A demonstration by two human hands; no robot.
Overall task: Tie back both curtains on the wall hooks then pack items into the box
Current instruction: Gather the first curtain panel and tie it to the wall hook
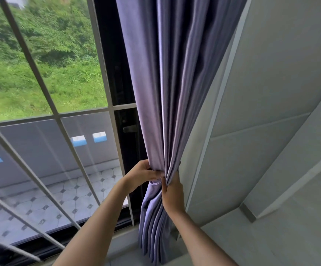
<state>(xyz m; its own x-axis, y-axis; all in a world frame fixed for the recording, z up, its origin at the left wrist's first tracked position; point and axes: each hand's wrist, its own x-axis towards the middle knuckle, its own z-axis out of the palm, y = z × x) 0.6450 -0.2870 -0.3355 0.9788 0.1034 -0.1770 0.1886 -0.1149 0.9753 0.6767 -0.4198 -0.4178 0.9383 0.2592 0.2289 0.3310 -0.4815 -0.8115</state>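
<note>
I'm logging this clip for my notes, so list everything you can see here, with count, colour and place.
curtain: one, purple, gathered into folds between window and wall
tieback band: one, purple, round the gathered curtain, partly hidden by the hands
window frame: one, grey bars with dark edge, left half of view
window handle: one, dark, on the frame beside the curtain
wall: one, pale grey panels, right
balcony floor: one, pale tiles with dark diamonds, outside
greenery: green, beyond the glass
left hand: pinches the curtain folds
right hand: grips the curtain at the gather

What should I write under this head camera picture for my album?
Both hands, left hand and right hand, gather the purple curtain beside the window.
</note>
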